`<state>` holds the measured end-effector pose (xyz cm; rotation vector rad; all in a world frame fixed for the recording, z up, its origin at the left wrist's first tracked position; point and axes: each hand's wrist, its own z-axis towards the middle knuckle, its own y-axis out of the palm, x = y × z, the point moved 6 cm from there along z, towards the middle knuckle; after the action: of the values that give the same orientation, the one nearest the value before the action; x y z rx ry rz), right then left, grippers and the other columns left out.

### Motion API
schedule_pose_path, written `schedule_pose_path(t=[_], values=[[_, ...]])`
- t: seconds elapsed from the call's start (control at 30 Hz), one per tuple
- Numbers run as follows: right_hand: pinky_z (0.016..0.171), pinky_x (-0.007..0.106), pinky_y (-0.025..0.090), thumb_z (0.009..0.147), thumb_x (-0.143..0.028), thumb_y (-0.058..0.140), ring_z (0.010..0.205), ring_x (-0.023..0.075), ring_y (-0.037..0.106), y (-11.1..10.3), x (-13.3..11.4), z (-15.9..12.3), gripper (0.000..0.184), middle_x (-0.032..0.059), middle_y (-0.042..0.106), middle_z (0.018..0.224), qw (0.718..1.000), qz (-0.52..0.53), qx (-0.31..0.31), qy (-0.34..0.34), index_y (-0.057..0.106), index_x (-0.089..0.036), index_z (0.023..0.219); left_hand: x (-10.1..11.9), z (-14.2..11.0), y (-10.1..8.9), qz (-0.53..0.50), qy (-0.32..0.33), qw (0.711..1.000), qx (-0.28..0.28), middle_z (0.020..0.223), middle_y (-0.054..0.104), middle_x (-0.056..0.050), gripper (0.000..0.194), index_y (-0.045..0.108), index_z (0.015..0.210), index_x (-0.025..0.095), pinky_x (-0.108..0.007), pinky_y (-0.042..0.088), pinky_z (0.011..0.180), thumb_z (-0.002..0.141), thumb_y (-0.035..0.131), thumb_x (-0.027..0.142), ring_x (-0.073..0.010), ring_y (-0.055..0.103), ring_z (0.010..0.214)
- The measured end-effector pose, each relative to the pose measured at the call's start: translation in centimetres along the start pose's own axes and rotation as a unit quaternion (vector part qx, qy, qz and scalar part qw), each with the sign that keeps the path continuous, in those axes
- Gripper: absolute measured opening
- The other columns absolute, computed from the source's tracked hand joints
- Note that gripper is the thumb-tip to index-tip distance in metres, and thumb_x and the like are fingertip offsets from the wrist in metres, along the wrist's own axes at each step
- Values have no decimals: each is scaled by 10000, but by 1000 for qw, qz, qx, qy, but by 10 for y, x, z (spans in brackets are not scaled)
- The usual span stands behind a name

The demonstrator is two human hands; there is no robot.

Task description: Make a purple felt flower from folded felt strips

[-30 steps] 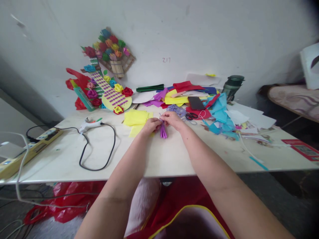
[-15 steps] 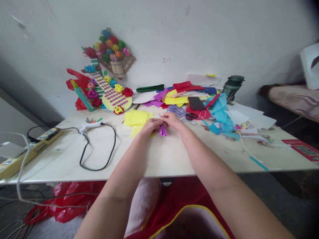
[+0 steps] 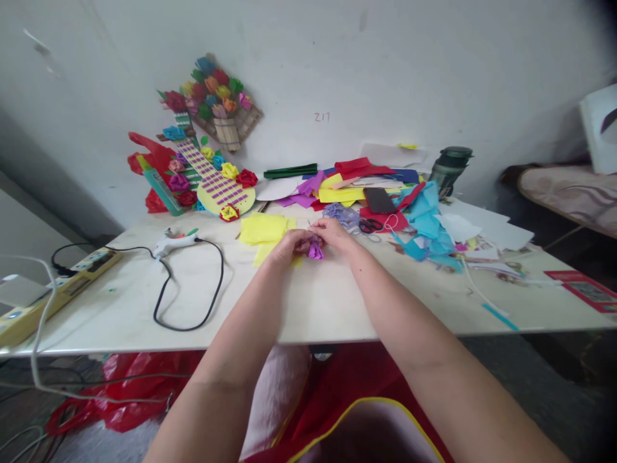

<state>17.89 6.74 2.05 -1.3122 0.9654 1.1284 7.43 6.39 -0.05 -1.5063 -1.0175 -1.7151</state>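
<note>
A small gathered piece of purple crepe paper [image 3: 315, 250] is pinched between my two hands over the middle of the table, its pleated end fanning downward. My left hand [image 3: 293, 244] closes on it from the left. From the right, the bent fingers of my right hand [image 3: 331, 231] pinch at its upper end, where a thin pale strand seems to stick up. The fingertips partly hide the paper. Just behind lies a tangle of purple yarn [image 3: 341, 214], with black scissors [image 3: 371, 226] to its right. Yellow crepe paper sheets [image 3: 263, 228] lie partly under my left hand.
A white glue gun [image 3: 176, 243] with a looped black cord lies left, near a power strip [image 3: 91, 273]. At the back stand a flower-decorated paper guitar [image 3: 224, 193] and a green bottle [image 3: 450, 168]. A phone [image 3: 379, 200] and blue crepe paper [image 3: 427, 222] lie right.
The purple paper has turned slightly and its pleated end sits a little higher. My left fingers have shifted a little around it; my right hand stays nearly in place.
</note>
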Motion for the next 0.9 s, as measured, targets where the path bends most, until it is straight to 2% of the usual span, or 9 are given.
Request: schedule_pose_path(t=[0.2, 0.43, 0.57, 0.63, 0.73, 0.8, 0.9], values=[[412, 188, 382, 808, -126, 560, 376, 72, 458, 1, 1, 0, 165, -76, 502, 428, 1000, -1, -7, 4, 551, -158, 646, 2, -3, -1, 17, -8, 999, 27, 406, 357, 60, 194, 555, 584, 129, -238, 211, 440, 592, 704, 252, -48, 315, 378], [403, 187, 393, 806, -115, 555, 362, 75, 461, -1, 1, 1, 185, -71, 486, 410, 1000, -4, 13, 9, 530, -159, 628, 3, -3, -3, 25, -5, 999, 47, 404, 362, 56, 252, 525, 549, 138, -234, 210, 428, 619, 710, 294, -46, 312, 372], [376, 180, 385, 796, -91, 548, 335, 69, 450, -11, 3, 5, 68, -79, 517, 449, 998, 16, 50, 16, 547, -158, 804, 2, -1, -7, 28, 1, 998, 55, 405, 374, 53, 226, 560, 575, 121, -226, 214, 422, 613, 716, 280, -44, 316, 370], [368, 172, 380, 806, -87, 517, 325, 58, 434, -18, 5, 8, 135, -81, 540, 482, 996, 34, 82, 15, 539, -158, 919, 1, -1, -7, 22, 0, 998, 51, 405, 366, 57, 240, 556, 581, 124, -227, 232, 422, 625, 721, 292, -48, 327, 366], [357, 160, 363, 797, -67, 481, 313, 46, 409, -28, 4, 9, 194, -85, 541, 493, 992, 39, 119, 4, 526, -154, 964, 0, -1, -8, 12, -4, 998, 55, 413, 366, 61, 244, 575, 629, 119, -231, 271, 429, 646, 726, 310, -58, 355, 369], [351, 160, 350, 778, -55, 479, 310, 44, 402, -30, 0, 8, 215, -86, 542, 501, 993, 34, 115, -10, 523, -153, 963, 0, -1, -9, 15, -2, 998, 64, 413, 370, 61, 239, 585, 648, 111, -229, 270, 425, 652, 725, 305, -59, 358, 369], [354, 166, 345, 739, -43, 507, 323, 44, 405, -25, -10, 3, 271, -86, 548, 530, 997, 22, 56, -47, 523, -151, 988, -1, 0, -11, 21, 0, 997, 75, 412, 372, 63, 239, 583, 651, 114, -225, 270, 422, 652, 724, 307, -57, 356, 369]])
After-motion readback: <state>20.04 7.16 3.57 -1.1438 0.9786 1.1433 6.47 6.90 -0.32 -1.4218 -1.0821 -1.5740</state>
